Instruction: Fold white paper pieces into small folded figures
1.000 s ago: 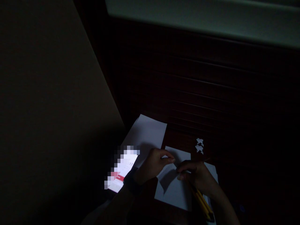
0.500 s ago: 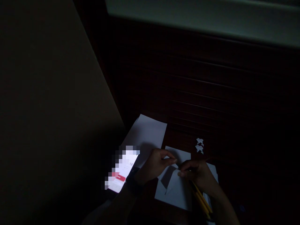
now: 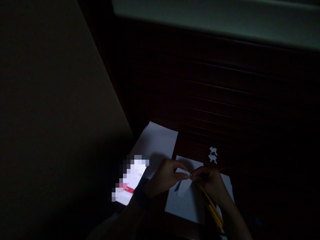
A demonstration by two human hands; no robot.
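Note:
My left hand [image 3: 168, 176] and my right hand [image 3: 209, 185] meet over a white sheet of paper [image 3: 186, 210] lying on the dark table. Both hands are closed, thumbs and fingertips pinching a smaller piece of paper [image 3: 184, 186] between them. Part of that piece is hidden behind the fingers, and a dark shadow falls beside it. A long yellow tool with a dark end [image 3: 214, 213], perhaps a utility knife, runs out from beneath my right hand; whether the palm grips it I cannot tell. My left wrist wears a dark band [image 3: 143, 196].
A lit phone [image 3: 135, 181], partly pixelated, glows at the left. Behind it lies a larger white sheet [image 3: 157, 141]. Two small folded paper shapes [image 3: 213, 155] sit beyond my right hand. More paper [image 3: 227, 185] lies under my right forearm. A pale wall [image 3: 62, 83] rises at left.
The pinched paper has turned: its broad flap now shows narrower, and a white strip appears by my left fingers. My fingertips have come together. The yellow tool has shifted slightly up and left.

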